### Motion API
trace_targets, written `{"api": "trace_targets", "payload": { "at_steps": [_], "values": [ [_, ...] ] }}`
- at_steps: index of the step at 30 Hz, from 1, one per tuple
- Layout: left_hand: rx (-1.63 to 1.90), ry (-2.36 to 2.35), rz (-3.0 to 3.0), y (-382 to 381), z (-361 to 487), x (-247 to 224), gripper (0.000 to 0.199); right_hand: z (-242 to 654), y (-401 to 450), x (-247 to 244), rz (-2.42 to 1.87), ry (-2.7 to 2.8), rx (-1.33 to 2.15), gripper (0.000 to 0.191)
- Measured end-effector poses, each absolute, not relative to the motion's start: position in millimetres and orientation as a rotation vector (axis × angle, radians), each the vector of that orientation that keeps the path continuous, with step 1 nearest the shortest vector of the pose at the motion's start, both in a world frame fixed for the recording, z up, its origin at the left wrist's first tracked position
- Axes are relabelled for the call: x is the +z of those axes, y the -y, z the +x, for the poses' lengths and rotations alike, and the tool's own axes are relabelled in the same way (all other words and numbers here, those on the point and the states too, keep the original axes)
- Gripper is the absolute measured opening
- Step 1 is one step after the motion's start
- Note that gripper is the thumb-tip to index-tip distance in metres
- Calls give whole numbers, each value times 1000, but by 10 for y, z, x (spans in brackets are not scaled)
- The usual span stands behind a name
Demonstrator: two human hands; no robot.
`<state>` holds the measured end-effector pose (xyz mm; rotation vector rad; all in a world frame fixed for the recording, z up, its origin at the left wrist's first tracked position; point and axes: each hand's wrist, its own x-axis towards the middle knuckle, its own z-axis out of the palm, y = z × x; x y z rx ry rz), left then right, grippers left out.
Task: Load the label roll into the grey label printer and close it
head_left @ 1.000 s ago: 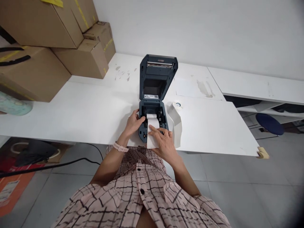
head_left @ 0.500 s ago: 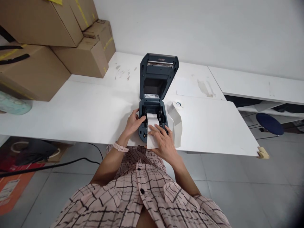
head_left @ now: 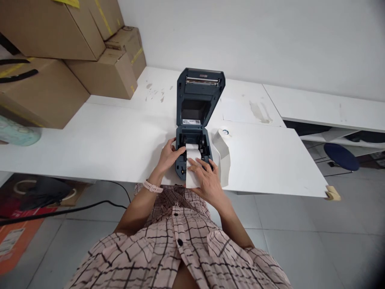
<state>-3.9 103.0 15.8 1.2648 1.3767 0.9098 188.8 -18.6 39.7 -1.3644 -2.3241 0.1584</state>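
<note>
Little has shifted since a second ago — only the right hand's fingers crept slightly along the paper. Left hand grips the left wall of the open label printer on the desk, fingers curled shut on its edge. Paper strip runs lengthwise toward the body — right hand lies flat on it, fingers spread, nearer.

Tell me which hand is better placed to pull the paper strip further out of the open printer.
Right. The right hand already lies flat on the paper strip at the printer's front edge. The left hand rests on the printer's left side beside the roll, seemingly steadying it.
</note>
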Motion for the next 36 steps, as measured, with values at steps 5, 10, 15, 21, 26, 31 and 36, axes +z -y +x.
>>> {"api": "trace_targets", "payload": {
  "at_steps": [5, 10, 15, 21, 26, 31, 36],
  "values": [
    [873, -1412, 1297, -1019, -38, 245, 76, 1860, 182, 365, -1379, 2347, 159, 44],
    [878, -1501, 1436, -661, -81, 284, 92, 2020, 229, 560, -1311, 2378, 364, 58],
    [788, -1447, 1455, -43, -158, 261, 93, 2526, -146, 1196, -1018, 2058, 481, 61],
    [683, -1455, 1440, 127, -173, 323, 89, 2634, -1715, 1637, -1172, 1493, 467, 65],
    [654, -1423, 1454, 142, -209, 300, 91, 2414, -2307, 1676, -1197, 1499, 822, 91],
    [736, -1337, 1369, 188, -275, 154, 89, 2371, -1526, 1391, -1016, 1441, 727, 73],
    [960, -1361, 1251, 131, -246, 120, 80, 2255, -484, 947, -1142, 1587, 648, 55]
  ]
}}
